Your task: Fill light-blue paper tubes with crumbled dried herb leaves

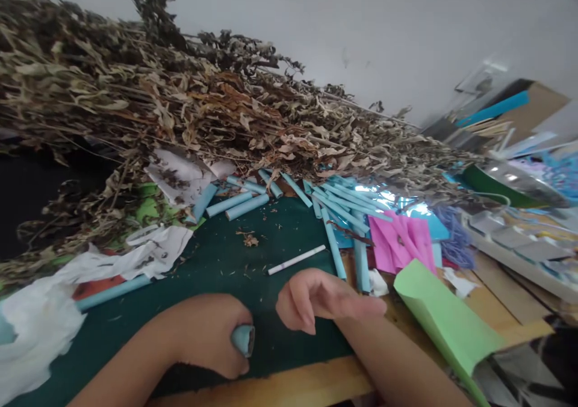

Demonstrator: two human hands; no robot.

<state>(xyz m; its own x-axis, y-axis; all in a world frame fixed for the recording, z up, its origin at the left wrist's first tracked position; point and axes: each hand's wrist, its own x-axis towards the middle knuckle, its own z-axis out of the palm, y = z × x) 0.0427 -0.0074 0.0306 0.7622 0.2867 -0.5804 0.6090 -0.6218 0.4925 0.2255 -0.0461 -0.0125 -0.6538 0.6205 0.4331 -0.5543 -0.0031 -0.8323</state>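
Rolling blue paper tubes, midway.
I see left hand [212, 332] gripping one blue tube [244, 339]; right hand [316, 298] loosely curled, empty; many finished tubes [343, 211] piled.

Both forearms bare, no sleeves; left hand [212, 335], right hand [316, 301] without gloves, rings.
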